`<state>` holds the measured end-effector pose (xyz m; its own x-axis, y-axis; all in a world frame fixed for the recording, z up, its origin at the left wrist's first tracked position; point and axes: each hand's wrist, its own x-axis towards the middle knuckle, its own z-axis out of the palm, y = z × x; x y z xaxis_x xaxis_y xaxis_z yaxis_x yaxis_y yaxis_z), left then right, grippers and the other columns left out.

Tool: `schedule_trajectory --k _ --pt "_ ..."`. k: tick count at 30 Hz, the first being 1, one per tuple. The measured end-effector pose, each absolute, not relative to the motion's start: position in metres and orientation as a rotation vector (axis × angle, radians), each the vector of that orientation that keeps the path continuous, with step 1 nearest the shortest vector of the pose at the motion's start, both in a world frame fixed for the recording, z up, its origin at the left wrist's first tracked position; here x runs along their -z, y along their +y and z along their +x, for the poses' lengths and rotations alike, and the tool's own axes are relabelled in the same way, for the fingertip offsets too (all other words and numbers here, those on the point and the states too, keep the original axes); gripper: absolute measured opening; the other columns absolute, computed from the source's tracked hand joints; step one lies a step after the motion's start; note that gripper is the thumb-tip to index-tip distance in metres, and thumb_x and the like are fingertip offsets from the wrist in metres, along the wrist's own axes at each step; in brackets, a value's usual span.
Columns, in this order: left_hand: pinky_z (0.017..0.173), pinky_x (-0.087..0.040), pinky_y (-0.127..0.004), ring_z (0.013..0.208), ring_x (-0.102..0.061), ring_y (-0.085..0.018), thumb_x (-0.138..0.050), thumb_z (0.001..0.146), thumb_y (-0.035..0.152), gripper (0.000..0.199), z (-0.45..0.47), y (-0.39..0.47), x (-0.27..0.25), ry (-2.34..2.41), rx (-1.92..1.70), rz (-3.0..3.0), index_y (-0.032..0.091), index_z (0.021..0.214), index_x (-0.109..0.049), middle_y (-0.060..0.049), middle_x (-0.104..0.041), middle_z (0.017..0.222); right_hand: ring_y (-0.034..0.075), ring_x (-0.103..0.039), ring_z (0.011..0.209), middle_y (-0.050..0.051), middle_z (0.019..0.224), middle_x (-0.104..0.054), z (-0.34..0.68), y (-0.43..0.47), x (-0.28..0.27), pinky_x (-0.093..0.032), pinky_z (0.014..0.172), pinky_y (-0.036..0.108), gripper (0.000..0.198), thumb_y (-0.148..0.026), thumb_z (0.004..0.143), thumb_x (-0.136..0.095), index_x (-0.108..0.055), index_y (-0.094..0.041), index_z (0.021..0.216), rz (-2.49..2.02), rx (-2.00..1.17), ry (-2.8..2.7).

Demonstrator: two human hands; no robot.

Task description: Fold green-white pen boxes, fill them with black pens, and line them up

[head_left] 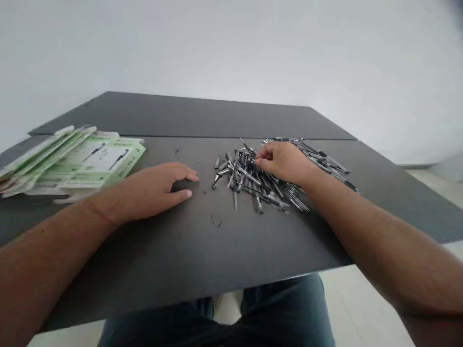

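A loose heap of pens [246, 176], clear-barrelled with black and silvery parts, lies right of the table's middle. Over its upper part, my right hand [282, 160] has thumb and fingers pinched together among the pens; what they grip, if anything, is hidden. My left hand [162, 185] rests on the table to the left of the heap, thumb and fingers apart and holding nothing. Beside my left forearm lie flattened green-and-white cartons [97, 159] with pen pictures printed on them, overlapping in a stack.
The dark grey table [181, 260] has a seam across it towards the back, with a white wall [217, 48] behind. Small dark scraps [217, 222] lie in front of the heap. My legs [289, 313] are under the front edge.
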<state>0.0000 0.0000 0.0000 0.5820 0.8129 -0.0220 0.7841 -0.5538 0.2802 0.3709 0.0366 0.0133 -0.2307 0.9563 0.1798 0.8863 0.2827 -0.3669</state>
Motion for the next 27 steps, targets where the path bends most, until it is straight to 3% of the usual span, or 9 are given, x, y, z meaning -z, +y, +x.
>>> schedule_trajectory --k 5,12,16,20,22,27 --pt "0.135 -0.051 -0.054 0.148 -0.072 -0.036 -0.056 0.102 0.056 0.060 0.001 0.000 0.000 1.312 -0.198 2.571 0.021 0.145 -0.080 -0.015 -0.079 0.155 0.021 -0.076 0.080 0.003 0.087 -0.085 0.370 0.032 -0.015 -0.051 0.076 0.033 0.014 -0.030 0.094 -0.080 -0.087 -0.022 0.102 -1.692 -0.291 -2.131" --pt "0.131 -0.054 -0.047 0.140 -0.076 -0.033 -0.052 0.103 0.047 0.059 0.005 -0.016 -0.019 1.463 -0.196 2.602 0.016 0.144 -0.082 -0.015 -0.083 0.146 0.024 -0.076 0.077 0.004 0.085 -0.084 0.373 0.029 -0.016 -0.052 0.075 0.036 0.020 -0.034 0.095 -0.072 -0.086 -0.023 0.105 -1.675 -0.221 -2.082" --pt "0.123 -0.058 -0.048 0.133 -0.079 -0.036 -0.053 0.101 0.043 0.060 -0.019 -0.009 -0.038 1.969 -0.311 2.506 0.014 0.144 -0.083 -0.017 -0.086 0.140 0.027 -0.079 0.081 0.006 0.090 -0.087 0.377 0.033 -0.011 -0.054 0.076 0.038 0.024 -0.038 0.095 -0.071 -0.087 -0.025 0.108 -1.669 -0.206 -2.094" --pt "0.121 -0.058 -0.051 0.136 -0.077 -0.042 -0.052 0.105 0.049 0.066 -0.056 0.003 -0.044 2.362 -0.162 2.313 0.012 0.152 -0.080 -0.021 -0.084 0.141 0.028 -0.081 0.085 0.007 0.095 -0.088 0.378 0.032 -0.010 -0.056 0.078 0.039 0.027 -0.039 0.096 -0.070 -0.088 -0.025 0.111 -1.679 -0.234 -2.120" --pt "0.123 -0.056 -0.053 0.144 -0.072 -0.046 -0.054 0.105 0.056 0.071 -0.069 0.009 -0.039 2.450 -0.036 2.245 0.012 0.156 -0.077 -0.023 -0.079 0.152 0.029 -0.081 0.086 0.007 0.095 -0.088 0.377 0.031 -0.012 -0.056 0.079 0.039 0.027 -0.039 0.096 -0.070 -0.088 -0.025 0.111 -1.679 -0.256 -2.128" --pt "0.115 -0.059 -0.056 0.139 -0.075 -0.051 -0.057 0.104 0.065 0.080 -0.077 0.018 -0.025 2.473 0.218 2.070 0.013 0.165 -0.070 -0.028 -0.076 0.155 0.029 -0.082 0.088 0.007 0.095 -0.089 0.375 0.030 -0.015 -0.057 0.079 0.038 0.029 -0.039 0.098 -0.069 -0.088 -0.025 0.113 -1.687 -0.276 -2.138"
